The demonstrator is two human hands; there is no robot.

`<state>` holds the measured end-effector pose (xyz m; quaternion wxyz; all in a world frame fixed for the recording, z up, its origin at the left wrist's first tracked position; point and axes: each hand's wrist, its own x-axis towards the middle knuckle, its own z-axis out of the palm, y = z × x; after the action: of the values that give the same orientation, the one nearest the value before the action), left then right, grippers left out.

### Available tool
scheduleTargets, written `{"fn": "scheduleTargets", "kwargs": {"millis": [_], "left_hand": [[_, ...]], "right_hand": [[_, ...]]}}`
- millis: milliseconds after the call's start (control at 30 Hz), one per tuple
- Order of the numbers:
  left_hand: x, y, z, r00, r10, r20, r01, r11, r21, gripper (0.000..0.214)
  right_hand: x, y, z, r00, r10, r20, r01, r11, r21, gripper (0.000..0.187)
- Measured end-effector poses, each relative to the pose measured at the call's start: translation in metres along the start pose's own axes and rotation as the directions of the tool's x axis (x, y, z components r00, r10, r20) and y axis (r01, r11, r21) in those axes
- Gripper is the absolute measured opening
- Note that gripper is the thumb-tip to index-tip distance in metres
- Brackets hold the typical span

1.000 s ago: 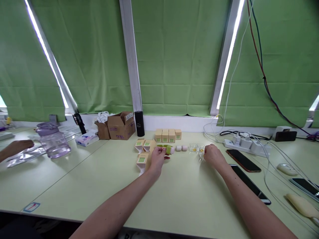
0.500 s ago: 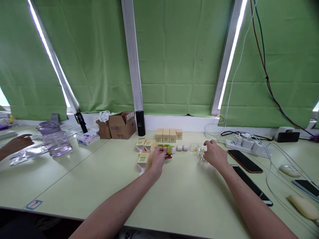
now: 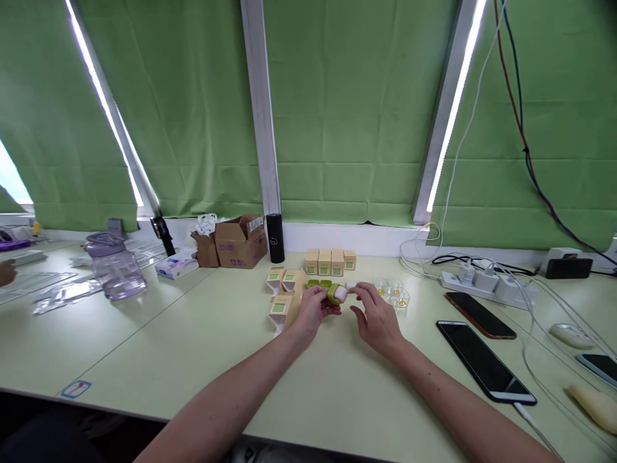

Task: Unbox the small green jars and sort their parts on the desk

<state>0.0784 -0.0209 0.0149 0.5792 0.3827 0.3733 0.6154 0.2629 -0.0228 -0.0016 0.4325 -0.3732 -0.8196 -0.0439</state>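
Left hand [image 3: 313, 312] grasping, right hand [image 3: 378, 319] loosely spread
I have a rounded green piece with a pale end [image 3: 333, 296] pinched in the left hand, that end facing the right hand's fingers, parted just beside a small whitish cylinder [image 3: 350, 285]; contact unclear. Tan cardboard boxes [image 3: 279, 309] sit left, transparent plastic cups [image 3: 400, 299] right, the bench's [image 3: 202, 360] near edge well apart.

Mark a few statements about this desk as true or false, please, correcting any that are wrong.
1. The left hand holds a green piece. True.
2. The right hand holds a phone. False: it is beside a white piece; contact is unclear.
3. The black cylinder stands right of the carton. True.
4. The bottle stands right of the clear pieces. False: the bottle is left of them.
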Motion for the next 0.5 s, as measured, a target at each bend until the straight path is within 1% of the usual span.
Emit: {"fn": "scheduleTargets", "kwargs": {"millis": [100,300,400,500], "left_hand": [[-0.0017,0.0006,0.0011,1.0,-0.01,0.009,0.01,0.999,0.034,0.013],[-0.0064,-0.0005,0.0026,0.997,-0.032,0.07,0.024,0.994,0.11,0.017],[-0.0076,-0.0005,0.0035,0.996,-0.038,0.079,0.028,0.991,0.13,0.02],[-0.0096,0.0017,0.0047,0.993,-0.033,0.109,0.018,0.99,0.137,0.025]], "right_hand": [[0.0015,0.0017,-0.0042,1.0,-0.004,0.001,0.004,1.0,0.029,0.041],[0.0009,-0.0015,-0.0034,0.995,-0.064,0.074,0.064,0.998,0.008,0.038],[0.0004,-0.0009,-0.0023,0.998,-0.049,0.046,0.047,0.998,0.05,0.036],[0.0011,-0.0002,-0.0031,1.0,0.0,-0.001,0.001,0.989,0.148,0.033]]}}
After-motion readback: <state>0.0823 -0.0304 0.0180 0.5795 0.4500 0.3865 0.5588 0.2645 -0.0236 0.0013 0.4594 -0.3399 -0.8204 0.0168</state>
